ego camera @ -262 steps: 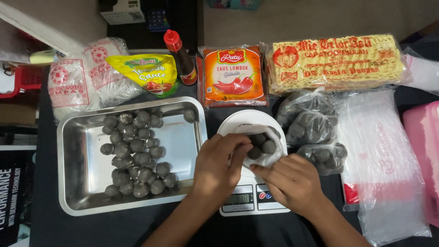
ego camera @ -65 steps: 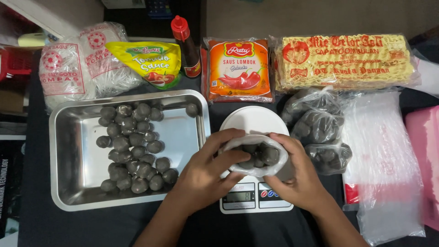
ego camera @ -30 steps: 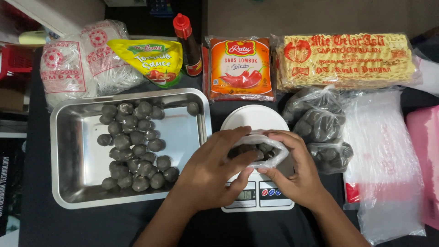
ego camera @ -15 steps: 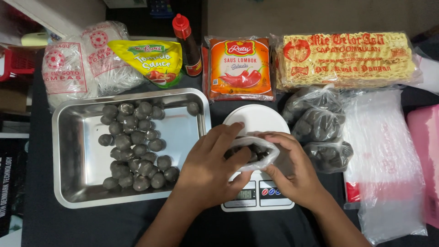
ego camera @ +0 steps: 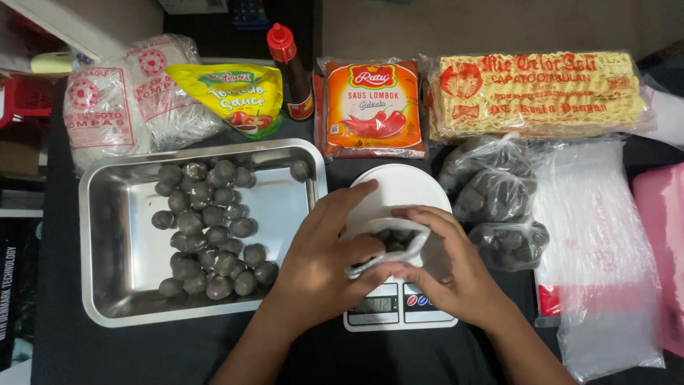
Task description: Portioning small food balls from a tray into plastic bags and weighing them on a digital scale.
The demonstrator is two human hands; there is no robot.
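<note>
A small clear plastic bag with dark grey meatballs in it rests on the round white plate of a kitchen scale. My left hand pinches the bag's left rim and my right hand grips its right rim; both pull the mouth together. Left of the scale stands a steel tray with several loose meatballs.
Three filled, tied bags of meatballs lie right of the scale, beside a stack of clear plastic bags. Along the back: white noodle packs, a yellow sauce pouch, a red-capped bottle, an orange chilli-sauce pack, yellow noodles.
Both hands have drawn the bag's mouth narrower on the scale; earlier it was held wide open. The tray and packs have not moved.
</note>
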